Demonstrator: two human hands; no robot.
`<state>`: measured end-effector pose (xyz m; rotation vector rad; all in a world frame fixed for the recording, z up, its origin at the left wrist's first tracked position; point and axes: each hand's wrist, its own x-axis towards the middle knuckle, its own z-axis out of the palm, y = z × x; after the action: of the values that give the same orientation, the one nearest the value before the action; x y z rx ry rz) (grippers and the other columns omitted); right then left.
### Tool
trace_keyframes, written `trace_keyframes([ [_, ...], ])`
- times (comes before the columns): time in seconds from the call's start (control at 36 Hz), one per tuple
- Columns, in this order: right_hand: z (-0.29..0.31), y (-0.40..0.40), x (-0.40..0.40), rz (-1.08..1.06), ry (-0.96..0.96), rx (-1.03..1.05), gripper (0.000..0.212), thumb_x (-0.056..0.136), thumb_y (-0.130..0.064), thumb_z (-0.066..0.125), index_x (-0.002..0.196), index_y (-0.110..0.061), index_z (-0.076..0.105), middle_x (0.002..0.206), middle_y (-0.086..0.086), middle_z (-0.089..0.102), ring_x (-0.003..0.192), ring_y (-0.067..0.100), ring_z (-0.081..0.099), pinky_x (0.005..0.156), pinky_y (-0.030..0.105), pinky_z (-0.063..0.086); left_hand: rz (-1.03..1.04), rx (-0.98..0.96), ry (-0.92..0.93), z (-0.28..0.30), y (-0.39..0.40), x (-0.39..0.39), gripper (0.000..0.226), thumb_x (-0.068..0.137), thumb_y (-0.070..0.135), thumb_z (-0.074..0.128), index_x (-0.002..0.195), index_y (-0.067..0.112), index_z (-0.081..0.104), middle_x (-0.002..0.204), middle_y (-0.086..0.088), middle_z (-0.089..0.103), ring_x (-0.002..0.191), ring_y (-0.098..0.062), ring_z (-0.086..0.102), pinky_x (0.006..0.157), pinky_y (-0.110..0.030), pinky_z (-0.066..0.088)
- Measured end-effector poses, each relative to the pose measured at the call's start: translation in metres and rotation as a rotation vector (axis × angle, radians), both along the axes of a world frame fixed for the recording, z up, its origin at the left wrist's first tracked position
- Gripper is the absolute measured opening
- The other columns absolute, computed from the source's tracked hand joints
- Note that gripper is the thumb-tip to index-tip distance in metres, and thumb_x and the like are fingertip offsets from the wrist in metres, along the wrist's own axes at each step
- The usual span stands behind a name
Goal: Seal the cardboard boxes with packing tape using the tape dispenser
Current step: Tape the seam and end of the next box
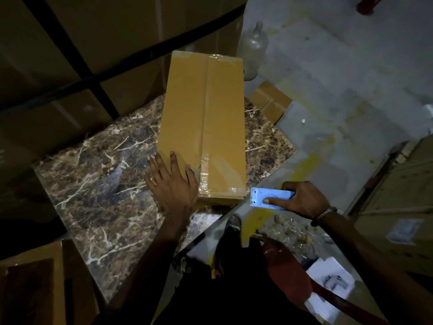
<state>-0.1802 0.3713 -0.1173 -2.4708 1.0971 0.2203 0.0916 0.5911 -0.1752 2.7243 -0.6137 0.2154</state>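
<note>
Dim storage space, head view. Brown veined marble table (100, 174) occupies the centre-left; grey concrete floor (339, 90) with yellow stains lies to the right. Large dark cartons (70, 55) crossed by black straps stand behind the table.

Cardboard box (201, 123), long and narrow, lies flat on the marble with its long axis running away from the person. Clear packing tape (204, 141) runs along the centre seam, and further strips wrap over both the near and far ends.

Left hand (172, 184) rests flat on the near left corner of the box, fingers straight and spread, thumb beside the taped seam; it presses down and grasps nothing. A ring shows on one finger.

Right hand (302, 199) hangs just off the near right corner of the box, over the floor, apart from the cardboard. It clasps the blue tape dispenser (269, 198): thumb laid across the flat blue face, fingers curled round the far side. Serrated cutter edge points toward the box. A beaded bracelet (324, 213) sits on that wrist.

Beyond the far right corner of the box, a translucent plastic jug (251, 48) stands on the floor. Small cardboard pieces (269, 102) lie past the table's right edge. Below the right forearm, a white printed sheet (330, 285) lies on the floor.
</note>
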Motion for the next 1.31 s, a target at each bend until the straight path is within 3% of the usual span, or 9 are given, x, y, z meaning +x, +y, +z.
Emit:
trace_keyframes([
  [0.11,-0.016,0.006,0.008,0.0,-0.02,0.041,0.069,0.068,-0.091,0.067,0.074,-0.022,0.069,0.056,0.004,0.056,0.052,0.013,0.054,0.049,0.032,0.034,-0.009,-0.022,-0.027,0.001,0.0,-0.002,0.055,0.108,0.05,0.039,0.151,0.021,0.056,0.169,-0.013,0.036,0.158,-0.033,0.025,0.125,-0.056,0.019],
  [0.22,-0.017,0.007,0.014,-0.01,-0.051,0.077,0.056,0.07,-0.084,0.073,0.059,-0.033,0.051,0.049,-0.001,0.039,0.045,0.013,0.043,0.049,0.029,0.026,-0.08,-0.054,-0.062,0.004,-0.005,-0.01,0.05,0.111,0.047,0.04,0.148,0.02,0.061,0.17,-0.011,0.034,0.16,-0.034,0.024,0.128,-0.057,0.014],
  [0.33,-0.023,0.008,0.013,-0.021,-0.045,0.164,0.07,0.071,-0.089,0.066,0.057,-0.023,0.049,0.048,0.0,0.036,0.044,0.014,0.042,0.05,0.031,0.026,-0.348,0.017,0.011,0.003,-0.022,-0.044,0.061,0.109,0.057,0.034,0.158,0.023,0.047,0.175,-0.01,0.019,0.164,-0.03,0.009,0.13,-0.059,0.001],
  [0.44,-0.036,0.006,0.013,-0.046,-0.019,0.327,0.082,0.071,-0.086,0.07,0.057,-0.011,0.039,0.051,0.007,0.03,0.044,0.02,0.037,0.052,0.036,0.026,-0.654,-0.064,0.018,-0.008,-0.034,-0.07,0.068,0.104,0.06,0.044,0.158,0.02,0.049,0.173,-0.01,0.025,0.163,-0.028,0.014,0.127,-0.059,0.018],
  [0.64,-0.051,0.012,0.008,-0.123,-0.075,0.378,0.083,0.073,-0.077,0.077,0.06,-0.003,0.042,0.054,0.007,0.028,0.047,0.017,0.032,0.051,0.028,0.022,-0.684,-0.003,-0.002,-0.013,-0.032,-0.071,0.096,0.093,0.085,0.042,0.167,0.024,0.03,0.176,-0.009,0.016,0.164,-0.029,0.008,0.125,-0.063,0.016],
  [0.86,-0.066,0.015,0.007,-0.189,-0.19,0.483,0.067,0.074,-0.067,0.083,0.055,-0.015,0.045,0.052,0.001,0.035,0.049,0.016,0.037,0.056,0.032,0.027,-0.709,0.025,-0.048,-0.022,-0.033,-0.07,0.087,0.099,0.076,0.043,0.166,0.022,0.031,0.175,-0.012,0.02,0.163,-0.033,0.014,0.124,-0.064,0.019],
  [1.17,-0.096,-0.006,-0.028,-0.416,-0.072,0.207,0.079,0.07,-0.086,0.067,0.059,-0.011,0.046,0.049,0.001,0.038,0.045,0.012,0.044,0.052,0.034,0.031,-0.685,0.079,0.002,-0.011,-0.031,-0.073,0.093,0.096,0.08,0.04,0.168,0.024,0.024,0.177,-0.007,0.012,0.164,-0.027,0.007,0.125,-0.062,0.017],
  [1.25,-0.09,-0.019,-0.012,-0.432,-0.158,0.056,0.072,0.079,-0.085,0.058,0.059,-0.019,0.038,0.051,0.001,0.035,0.052,0.022,0.048,0.054,0.033,0.031,-0.69,0.068,0.01,-0.006,-0.029,-0.076,0.093,0.096,0.082,0.038,0.168,0.023,0.026,0.176,-0.008,0.014,0.164,-0.027,0.008,0.126,-0.061,0.017],
  [1.31,-0.095,-0.036,0.008,-0.442,-0.159,0.01,0.061,0.088,-0.078,0.054,0.072,-0.019,0.057,0.065,0.007,0.057,0.07,0.035,0.06,0.062,0.037,0.044,-0.696,0.054,0.014,-0.004,-0.028,-0.075,0.091,0.098,0.08,0.038,0.167,0.023,0.028,0.176,-0.008,0.015,0.164,-0.026,0.008,0.126,-0.061,0.016],
])
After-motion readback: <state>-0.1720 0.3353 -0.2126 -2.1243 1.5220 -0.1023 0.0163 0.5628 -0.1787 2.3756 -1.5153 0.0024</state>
